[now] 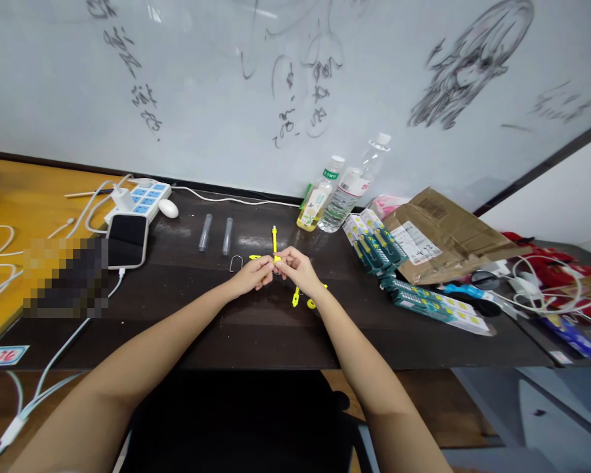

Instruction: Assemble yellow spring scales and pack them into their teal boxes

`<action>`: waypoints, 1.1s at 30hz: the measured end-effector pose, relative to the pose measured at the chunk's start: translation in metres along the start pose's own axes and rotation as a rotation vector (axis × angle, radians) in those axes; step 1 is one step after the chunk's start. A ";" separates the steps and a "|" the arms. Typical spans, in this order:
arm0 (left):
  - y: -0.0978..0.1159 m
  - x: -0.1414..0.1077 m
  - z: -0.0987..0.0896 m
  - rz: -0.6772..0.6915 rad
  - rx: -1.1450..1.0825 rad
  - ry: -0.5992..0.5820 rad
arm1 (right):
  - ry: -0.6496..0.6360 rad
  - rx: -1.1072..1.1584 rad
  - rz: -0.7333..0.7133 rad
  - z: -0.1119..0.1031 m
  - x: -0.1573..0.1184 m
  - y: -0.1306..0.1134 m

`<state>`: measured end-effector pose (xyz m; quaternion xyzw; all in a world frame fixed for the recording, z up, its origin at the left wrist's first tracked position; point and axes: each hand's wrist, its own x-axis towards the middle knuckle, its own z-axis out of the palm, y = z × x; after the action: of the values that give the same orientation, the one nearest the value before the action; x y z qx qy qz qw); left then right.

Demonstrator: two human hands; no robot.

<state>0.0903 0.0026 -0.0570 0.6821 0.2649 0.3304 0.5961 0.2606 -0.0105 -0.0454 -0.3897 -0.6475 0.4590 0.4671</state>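
Note:
Close together over the dark table, my left hand (255, 272) and my right hand (296, 267) both pinch a small yellow piece (276, 259). A yellow rod (274, 239) stands out just beyond the fingertips; whether it joins the pinched piece is unclear. Another yellow part (255, 257) lies by my left fingers. Near my right wrist are a yellow strip (295, 297) and a round yellow part (311, 303). A bent metal wire (236, 263) rests left of my left hand. Two clear tubes (205, 233) (227, 236) lie farther left.
Two bottles (316, 197) (352, 190) stand by the whiteboard. Green boxes (374, 242) and a brown cardboard package (443, 230) lie to the right, with cables and red cloth beyond. At left are a phone (127, 240), a power strip (150, 199) and white cables.

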 end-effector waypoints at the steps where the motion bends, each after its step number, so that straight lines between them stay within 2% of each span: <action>1: -0.001 0.000 0.000 0.014 0.028 0.005 | 0.008 -0.002 -0.008 0.001 0.000 0.000; 6: -0.001 -0.003 -0.004 0.083 0.196 0.048 | -0.002 0.031 -0.038 0.002 -0.001 -0.004; 11: 0.001 -0.005 -0.007 0.065 0.292 0.074 | -0.059 0.102 -0.028 -0.003 -0.002 -0.008; 19: 0.005 -0.005 -0.007 0.189 0.501 0.131 | -0.075 0.070 -0.018 -0.006 -0.002 -0.008; 24: 0.007 -0.008 -0.007 0.196 0.692 0.146 | -0.054 0.021 0.008 -0.005 -0.003 -0.006; 29: 0.011 -0.009 -0.005 0.142 0.937 0.173 | -0.059 -0.001 0.016 0.001 -0.005 -0.004; 33: 0.012 -0.009 -0.004 0.142 0.876 0.165 | -0.044 -0.003 0.032 0.002 -0.004 -0.004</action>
<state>0.0807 -0.0037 -0.0464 0.8580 0.3788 0.2805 0.2041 0.2590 -0.0161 -0.0426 -0.3903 -0.6519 0.4742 0.4447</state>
